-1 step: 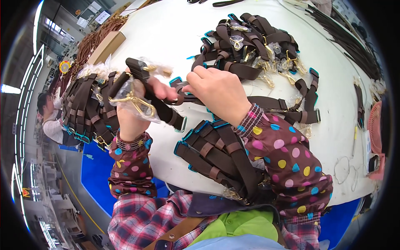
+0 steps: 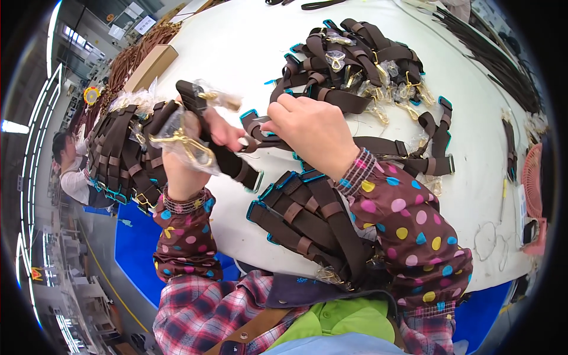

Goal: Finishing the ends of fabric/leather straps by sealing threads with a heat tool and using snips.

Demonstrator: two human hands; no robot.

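Observation:
My left hand [image 2: 184, 173] is closed round a folded dark brown webbing strap [image 2: 228, 158]. Gold snap hooks [image 2: 188, 142] in clear plastic hang from that bundle, and a metal buckle [image 2: 259, 180] sits at its lower end. Thumb and fingers of my right hand [image 2: 316, 129] pinch a brown strap section [image 2: 269, 137] just to the right, beside a blue-edged buckle [image 2: 249, 115]. From there a strap [image 2: 378, 145] runs right across the table. The right fingertips are partly hidden behind the hand.
A heap of brown straps [image 2: 367, 56] with wrapped gold hooks lies at the far side. Another stack [image 2: 310, 213] is close to my body, and a bundle [image 2: 121, 154] hangs over the left edge. A cardboard box [image 2: 151, 68] and pink fan [image 2: 533, 183] flank the white table [image 2: 236, 47].
My left hand has shifted slightly left with its strap bundle, and its fingertips sit a little farther from my right hand. The right hand has moved only slightly.

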